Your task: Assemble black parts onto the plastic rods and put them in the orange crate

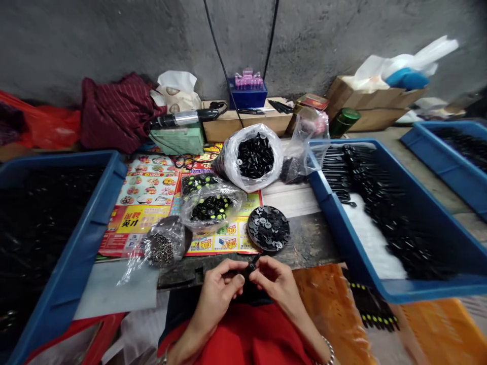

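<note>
Between my fingertips, just in front of the bench edge, is a small black part (251,266), too small to make out fully. My left hand (222,284) pinches it from one side, and my right hand (274,280) closes on it from the other. Just beyond my right hand sits a round dish of flat black pieces (268,228). Past my left hand lies a clear bag of small metal screws (162,247). Farther back, an open bag (213,208) holds black pieces with yellow-green dots, and a bigger bag (255,156) is full of glossy black pieces.
A blue bin (380,213) with rows of black parts stands at right, and another blue bin (97,203) at left. Behind the bags, a power screwdriver (186,118) lies on a green box (178,139). Scissors (184,161) rest on the printed flyer (146,203).
</note>
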The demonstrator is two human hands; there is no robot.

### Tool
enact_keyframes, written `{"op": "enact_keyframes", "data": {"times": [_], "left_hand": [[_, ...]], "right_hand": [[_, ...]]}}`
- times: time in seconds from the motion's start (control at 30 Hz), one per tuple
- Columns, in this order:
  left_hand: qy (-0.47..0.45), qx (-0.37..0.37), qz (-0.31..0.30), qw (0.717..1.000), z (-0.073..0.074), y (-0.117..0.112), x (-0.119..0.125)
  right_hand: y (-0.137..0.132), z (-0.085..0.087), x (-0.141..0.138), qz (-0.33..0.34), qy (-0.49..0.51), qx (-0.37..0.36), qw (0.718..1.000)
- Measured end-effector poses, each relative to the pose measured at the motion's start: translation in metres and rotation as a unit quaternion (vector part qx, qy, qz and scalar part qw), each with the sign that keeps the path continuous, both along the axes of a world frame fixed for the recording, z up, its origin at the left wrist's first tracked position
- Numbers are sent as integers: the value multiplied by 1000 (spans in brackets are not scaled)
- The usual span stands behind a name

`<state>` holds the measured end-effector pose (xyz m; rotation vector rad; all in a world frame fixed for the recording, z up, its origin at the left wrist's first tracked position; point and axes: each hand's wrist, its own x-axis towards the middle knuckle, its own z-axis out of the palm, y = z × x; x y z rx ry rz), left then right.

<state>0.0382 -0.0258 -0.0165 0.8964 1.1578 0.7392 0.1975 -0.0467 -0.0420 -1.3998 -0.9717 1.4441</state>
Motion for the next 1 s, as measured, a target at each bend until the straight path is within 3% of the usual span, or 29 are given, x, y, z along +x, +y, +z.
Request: {"op": "enact_keyframes", "data": {"times": [0.1,0.3,0.47,0.57,1.0], "left_hand": [[-6,13,-6,1000,-2,-2,1],[-8,4,-13,1000,-3,-5,-1],[-12,15,4,1000,-3,-6,-1],[-10,17,8,1000,-5,-8,1],[2,31,10,999,-6,-9,1]], "right_hand": [[0,2,0,29,-33,8,999],[2,1,1,77,25,-36,996],[-1,11,1,22,-131,81,988],[-1,13,1,34,-179,117,976],[2,6,-5,40,-51,4,998]]}}
